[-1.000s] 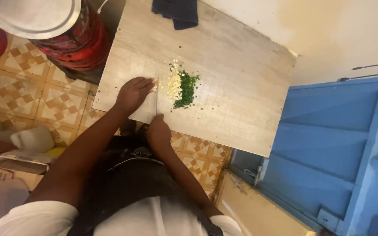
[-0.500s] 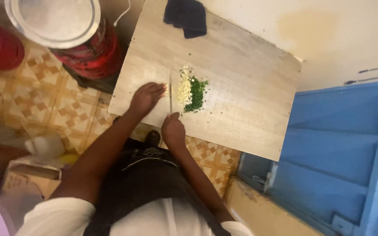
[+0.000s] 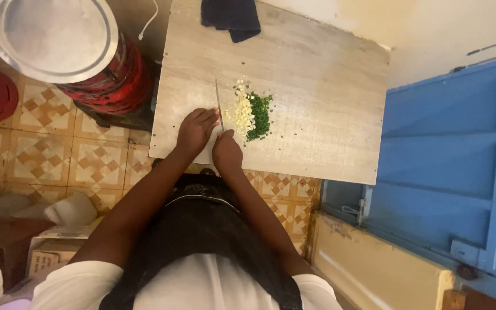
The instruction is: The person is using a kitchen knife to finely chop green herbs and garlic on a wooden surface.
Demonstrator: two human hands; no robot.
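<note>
Far to my left a round metal lid (image 3: 53, 35) sits on a red drum (image 3: 113, 77) on the patterned tile floor (image 3: 47, 155). Next comes my left hand (image 3: 195, 129), resting flat on the near edge of the pale wooden table (image 3: 317, 86), its fingers (image 3: 206, 116) laid close together, holding nothing and pointing toward the knife (image 3: 219, 103). The blade stands on edge just past those fingertips, its long axis running straight away from me, tip toward the far side. My right hand (image 3: 227, 150) is closed around the handle at the near end; the handle itself is hidden in my grip. Just right of the blade lies the heap of chopped pale bits (image 3: 242, 110), and touching it on its right the chopped green herbs (image 3: 259, 116), so the whole pile lies to the right of the steel, and my right hand is nearer to it than my left. A few crumbs lie scattered around the heap. A dark cloth (image 3: 232, 17) lies at the far edge of the table. Further right the bare board ends near a cream wall and a blue door (image 3: 454, 155).
</note>
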